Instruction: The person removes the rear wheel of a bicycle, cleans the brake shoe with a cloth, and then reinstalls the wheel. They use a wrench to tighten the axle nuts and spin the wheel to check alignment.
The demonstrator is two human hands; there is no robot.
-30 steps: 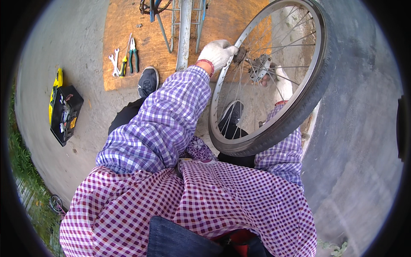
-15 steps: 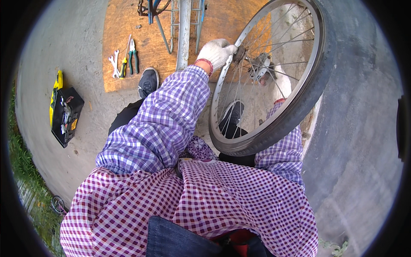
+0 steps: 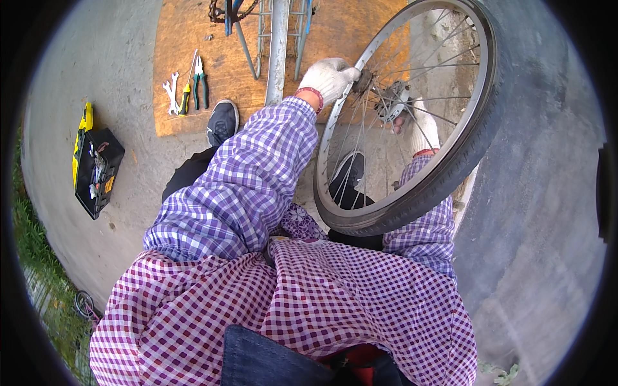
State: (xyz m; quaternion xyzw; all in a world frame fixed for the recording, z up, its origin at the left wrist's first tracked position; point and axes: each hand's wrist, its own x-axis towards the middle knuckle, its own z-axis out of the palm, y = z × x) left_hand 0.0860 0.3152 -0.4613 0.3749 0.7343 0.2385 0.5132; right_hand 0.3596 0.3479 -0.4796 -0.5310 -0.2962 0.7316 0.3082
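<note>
A bicycle wheel point(image 3: 391, 223) with a black tyre and silver rim stands tilted in front of me, right of the middle. My left hand point(image 3: 327, 80), in a white knitted glove, is closed at the wheel's left side, its fingers pinching close to the hub's end. Behind the spokes, my right hand point(image 3: 423, 128), also gloved, has its bare fingertips curled up against the underside of the silver hub point(image 3: 393, 106). Spokes and rim partly cover the right hand and forearm, so its exact grip is hard to make out.
A wooden board point(image 3: 193, 38) carries wrenches point(image 3: 172, 94), a screwdriver point(image 3: 185, 98) and pliers point(image 3: 201, 87). At its far side stands part of a blue bicycle with a silver mudguard point(image 3: 277, 51). An opened black toolbox point(image 3: 106, 151) sits left on concrete; my shoe point(image 3: 223, 123) touches the board's edge.
Both hands keep their places at the wheel. The spokes and silver hub part show at a slightly different angle, as if the wheel turned a little.
</note>
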